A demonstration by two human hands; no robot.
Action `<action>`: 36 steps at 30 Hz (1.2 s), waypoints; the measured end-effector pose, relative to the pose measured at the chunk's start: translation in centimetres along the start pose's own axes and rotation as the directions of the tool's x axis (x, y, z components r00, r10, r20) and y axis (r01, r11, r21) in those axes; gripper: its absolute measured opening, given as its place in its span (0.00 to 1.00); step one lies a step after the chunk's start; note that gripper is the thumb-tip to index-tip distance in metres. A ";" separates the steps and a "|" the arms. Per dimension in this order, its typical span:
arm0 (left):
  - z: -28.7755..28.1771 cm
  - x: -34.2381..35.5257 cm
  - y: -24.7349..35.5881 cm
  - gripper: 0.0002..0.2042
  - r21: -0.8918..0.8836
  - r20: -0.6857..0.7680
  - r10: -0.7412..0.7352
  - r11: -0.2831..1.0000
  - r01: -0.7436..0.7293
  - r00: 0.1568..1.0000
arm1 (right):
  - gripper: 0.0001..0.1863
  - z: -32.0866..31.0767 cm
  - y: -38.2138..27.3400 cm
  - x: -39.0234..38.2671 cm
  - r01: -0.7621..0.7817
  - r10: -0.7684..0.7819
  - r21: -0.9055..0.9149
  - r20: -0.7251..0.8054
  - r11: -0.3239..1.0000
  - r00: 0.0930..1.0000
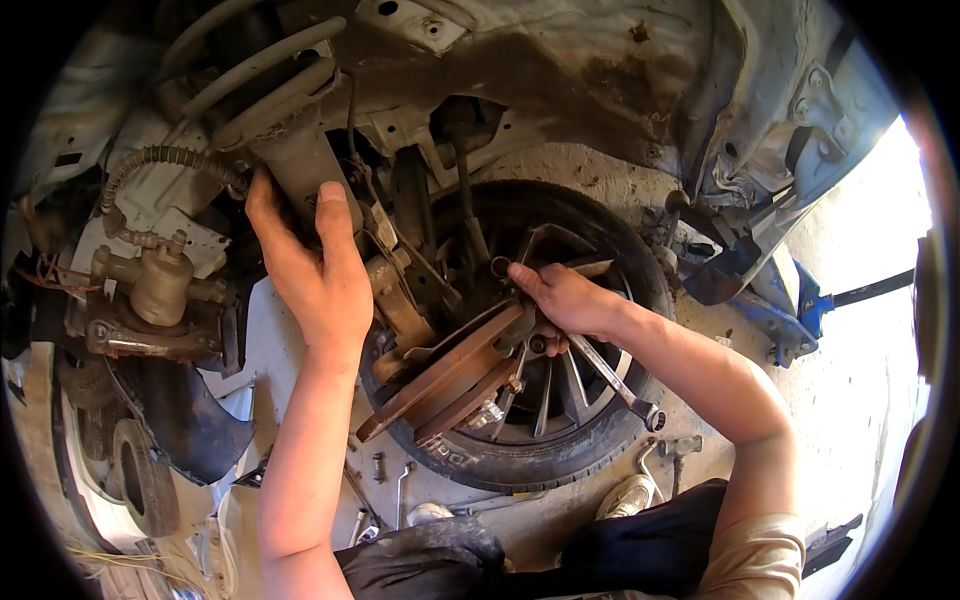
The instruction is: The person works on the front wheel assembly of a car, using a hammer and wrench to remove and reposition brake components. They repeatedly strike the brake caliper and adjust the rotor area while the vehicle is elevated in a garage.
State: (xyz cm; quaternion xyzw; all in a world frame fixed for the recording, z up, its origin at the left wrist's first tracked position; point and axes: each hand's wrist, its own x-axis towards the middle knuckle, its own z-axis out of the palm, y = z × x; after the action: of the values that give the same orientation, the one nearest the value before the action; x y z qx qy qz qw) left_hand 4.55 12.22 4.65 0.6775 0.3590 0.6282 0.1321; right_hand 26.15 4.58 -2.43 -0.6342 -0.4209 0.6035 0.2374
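Observation:
My left hand (pixel 325 275) grips the strut (pixel 300 165) below its coil spring (pixel 262 85). The thumb lies along the front, and the other fingers are partly hidden. My right hand (pixel 572 298) is closed around a steel ring wrench (pixel 610 375), whose one ring end points down to the right. At the thumb tip is a dark ring-shaped end (pixel 500 266); I cannot tell if it belongs to a second tool. Just left of that hand, the rusty brake disc (pixel 440 375) stands tilted on the hub, below the strut.
A wheel with a tyre (pixel 600 450) lies flat under the disc. The brake caliper (pixel 160 285) hangs at left near a ribbed hose (pixel 165 155). A hammer (pixel 680 447) and several tools lie on the floor. A blue jack (pixel 795 315) stands at right, under the car body.

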 end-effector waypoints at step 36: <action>0.3 0.1 0.1 0.28 0.008 -0.014 0.012 1.000 -0.012 1.000 | 0.29 1.3 0.7 0.6 0.193 -0.196 -0.035 -0.137 0.981 0.971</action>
State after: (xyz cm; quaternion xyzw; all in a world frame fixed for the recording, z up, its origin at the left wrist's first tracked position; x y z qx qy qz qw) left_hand 4.84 12.25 4.76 0.6758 0.3583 0.6322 0.1232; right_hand 25.01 4.43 -3.48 -0.6333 -0.4695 0.5268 0.3176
